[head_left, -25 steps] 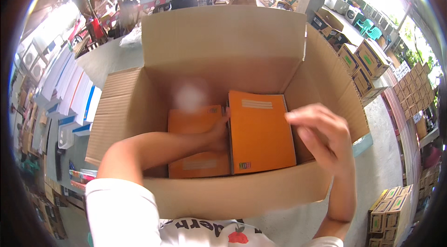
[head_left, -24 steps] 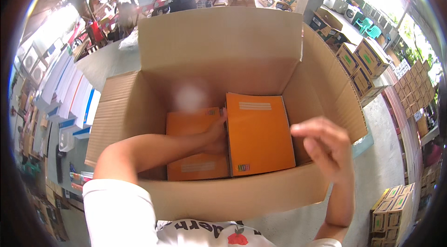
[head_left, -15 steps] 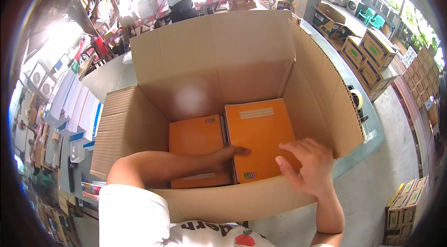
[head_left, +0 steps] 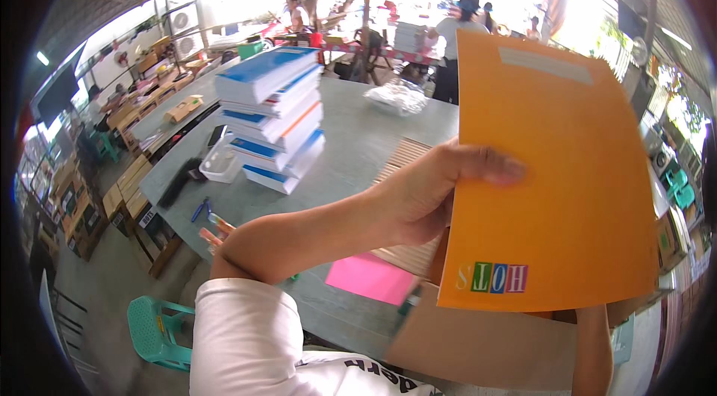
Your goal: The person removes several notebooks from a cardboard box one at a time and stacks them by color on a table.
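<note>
Notebook (head_left: 556,187) in orange covers fills the right of the frame, raised over the cardboard box (head_left: 485,344) at lower right. From where I stand, the left hand (head_left: 427,194) has it pinched by its left side, thumb across the front, fingers tucked behind. The right hand is hidden behind it, only a forearm (head_left: 594,355) showing, so its grip I can't tell. I'd keep that thumb flat against creasing, and support the far side, which seems to bow.
</note>
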`<control>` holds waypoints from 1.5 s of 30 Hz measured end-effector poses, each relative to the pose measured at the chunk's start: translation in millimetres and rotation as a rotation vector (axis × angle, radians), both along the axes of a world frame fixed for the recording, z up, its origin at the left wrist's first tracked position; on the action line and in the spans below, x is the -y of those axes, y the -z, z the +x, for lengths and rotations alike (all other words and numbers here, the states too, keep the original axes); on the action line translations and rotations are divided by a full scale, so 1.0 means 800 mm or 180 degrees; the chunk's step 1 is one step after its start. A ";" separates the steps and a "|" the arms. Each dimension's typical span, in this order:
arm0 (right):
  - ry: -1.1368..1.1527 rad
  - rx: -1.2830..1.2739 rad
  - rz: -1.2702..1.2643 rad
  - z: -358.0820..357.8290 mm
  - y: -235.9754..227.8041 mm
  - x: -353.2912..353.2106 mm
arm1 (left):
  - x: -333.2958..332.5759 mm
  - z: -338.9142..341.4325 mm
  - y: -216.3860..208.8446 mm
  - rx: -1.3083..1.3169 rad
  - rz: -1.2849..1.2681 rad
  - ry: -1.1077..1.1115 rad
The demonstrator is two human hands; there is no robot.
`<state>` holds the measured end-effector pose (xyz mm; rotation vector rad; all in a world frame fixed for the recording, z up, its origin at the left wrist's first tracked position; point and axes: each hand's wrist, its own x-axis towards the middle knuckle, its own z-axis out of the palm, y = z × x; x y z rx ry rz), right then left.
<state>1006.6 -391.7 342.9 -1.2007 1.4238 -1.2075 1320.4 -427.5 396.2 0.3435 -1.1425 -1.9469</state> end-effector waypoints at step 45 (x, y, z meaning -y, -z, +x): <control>-0.0827 -0.3141 0.0187 0.605 0.400 0.026 | 0.285 0.464 0.021 -0.0594 0.0943 -0.2937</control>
